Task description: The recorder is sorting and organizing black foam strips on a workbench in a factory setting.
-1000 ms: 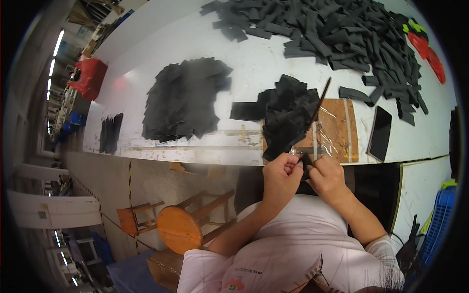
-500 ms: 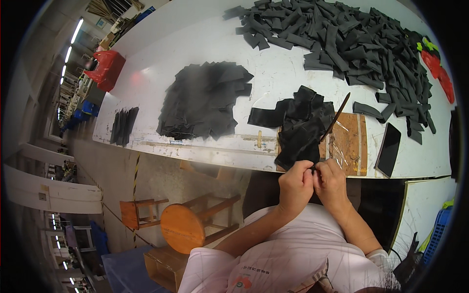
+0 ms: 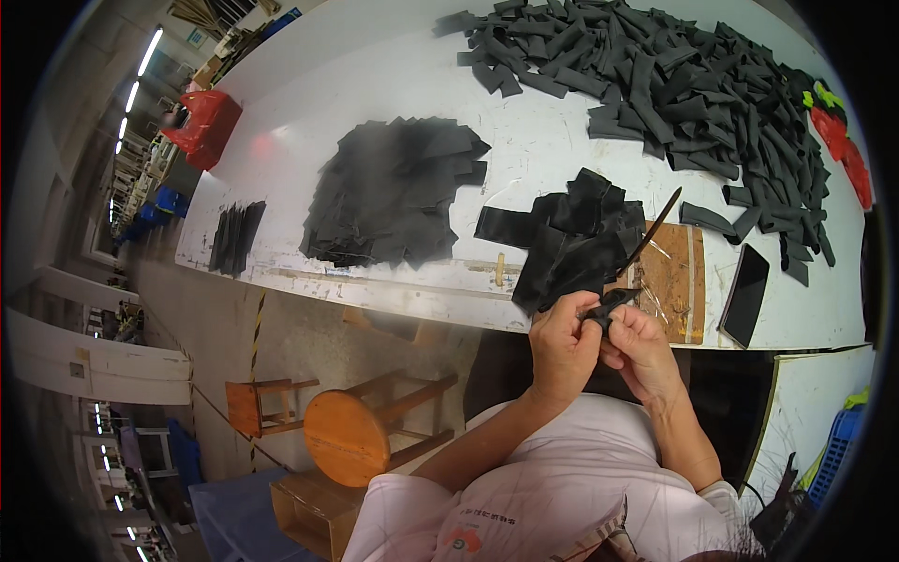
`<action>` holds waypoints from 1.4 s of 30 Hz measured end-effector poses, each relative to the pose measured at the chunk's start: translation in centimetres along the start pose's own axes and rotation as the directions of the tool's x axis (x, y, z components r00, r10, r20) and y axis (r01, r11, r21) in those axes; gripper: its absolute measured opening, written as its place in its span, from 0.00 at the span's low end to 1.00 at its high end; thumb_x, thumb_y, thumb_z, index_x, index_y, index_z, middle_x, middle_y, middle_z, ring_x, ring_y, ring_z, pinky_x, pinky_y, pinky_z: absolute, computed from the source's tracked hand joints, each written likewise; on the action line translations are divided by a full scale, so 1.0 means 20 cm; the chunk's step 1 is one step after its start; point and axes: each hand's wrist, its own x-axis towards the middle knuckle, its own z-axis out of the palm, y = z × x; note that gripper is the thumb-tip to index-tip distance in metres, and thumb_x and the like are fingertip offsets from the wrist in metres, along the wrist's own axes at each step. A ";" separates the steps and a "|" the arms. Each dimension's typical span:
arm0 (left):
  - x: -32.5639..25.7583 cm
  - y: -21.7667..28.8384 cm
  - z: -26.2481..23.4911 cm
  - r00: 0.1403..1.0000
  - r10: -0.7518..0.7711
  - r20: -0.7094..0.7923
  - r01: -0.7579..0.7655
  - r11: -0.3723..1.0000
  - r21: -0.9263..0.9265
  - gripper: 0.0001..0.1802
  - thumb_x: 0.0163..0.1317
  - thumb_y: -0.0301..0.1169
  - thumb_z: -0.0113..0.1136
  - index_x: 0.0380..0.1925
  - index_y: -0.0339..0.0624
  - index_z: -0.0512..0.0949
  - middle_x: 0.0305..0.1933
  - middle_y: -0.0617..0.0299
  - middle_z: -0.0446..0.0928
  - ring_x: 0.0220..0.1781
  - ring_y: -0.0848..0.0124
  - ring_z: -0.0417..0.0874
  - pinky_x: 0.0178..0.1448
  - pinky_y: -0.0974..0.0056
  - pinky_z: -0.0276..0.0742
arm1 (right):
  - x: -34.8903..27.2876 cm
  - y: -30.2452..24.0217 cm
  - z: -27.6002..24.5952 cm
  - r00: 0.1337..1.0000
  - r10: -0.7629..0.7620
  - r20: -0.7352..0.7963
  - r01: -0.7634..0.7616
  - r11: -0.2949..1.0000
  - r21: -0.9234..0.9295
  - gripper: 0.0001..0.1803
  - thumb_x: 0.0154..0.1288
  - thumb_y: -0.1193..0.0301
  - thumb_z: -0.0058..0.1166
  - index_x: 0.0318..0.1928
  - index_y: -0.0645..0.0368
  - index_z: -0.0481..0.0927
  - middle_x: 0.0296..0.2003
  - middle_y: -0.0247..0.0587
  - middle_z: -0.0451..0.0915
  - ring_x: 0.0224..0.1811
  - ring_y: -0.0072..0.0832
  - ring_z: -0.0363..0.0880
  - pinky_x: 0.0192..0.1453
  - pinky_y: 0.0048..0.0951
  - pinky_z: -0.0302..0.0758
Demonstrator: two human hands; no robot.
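Close together at the table's front edge, my left hand [image 3: 565, 339] and my right hand [image 3: 644, 348] both pinch one black fabric piece [image 3: 611, 302]. It is bunched between the fingertips, so its full shape is hidden. Just beyond lies a small heap of black fabric pieces [image 3: 573, 248], partly over a brown wooden board [image 3: 676, 281]. A thin dark stick-like tool [image 3: 653, 229] leans across the heap's right side and the board; its lower end is hidden near the fabric.
On the white table [image 3: 393, 70] lie a broad layered stack of black pieces [image 3: 389, 192], a small stack [image 3: 237, 237], a large pile of dark folded strips [image 3: 655, 89] and a phone [image 3: 746, 295]. A red bag [image 3: 203, 129] sits far left. Wooden stools [image 3: 346, 438] stand below left.
Both hands have risen slightly, and a bunched black piece now shows between them. The heap's near pieces have shifted a little left. The view has tilted slightly.
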 end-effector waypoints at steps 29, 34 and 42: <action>0.32 0.46 0.02 0.936 -0.044 0.349 0.264 0.742 -0.616 0.08 0.57 0.20 0.47 0.38 0.36 0.66 0.34 0.58 0.71 0.14 0.84 0.63 0.15 0.80 0.57 | 0.02 -0.58 0.15 0.868 -0.480 0.123 0.441 0.635 -0.634 0.09 0.57 0.69 0.49 0.26 0.63 0.72 0.21 0.30 0.70 0.22 0.16 0.65 0.25 0.18 0.62; 0.49 0.46 0.01 0.679 0.041 0.733 0.734 -0.058 -0.676 0.12 0.60 0.25 0.40 0.44 0.36 0.67 0.32 0.56 0.74 0.07 0.85 0.54 0.11 0.79 0.48 | 0.15 -0.72 0.18 0.968 -0.232 0.097 0.250 0.855 -0.455 0.11 0.59 0.66 0.49 0.23 0.55 0.71 0.19 0.23 0.67 0.18 0.09 0.55 0.20 0.13 0.54; 0.48 0.10 0.06 0.700 -0.141 0.701 0.708 0.271 -0.652 0.16 0.57 0.23 0.47 0.47 0.36 0.68 0.30 0.63 0.74 0.12 0.84 0.60 0.15 0.79 0.56 | 0.32 -0.47 -0.14 0.996 0.033 0.084 -0.019 0.985 -0.170 0.13 0.60 0.63 0.49 0.22 0.56 0.71 0.16 0.25 0.64 0.17 0.11 0.57 0.18 0.14 0.53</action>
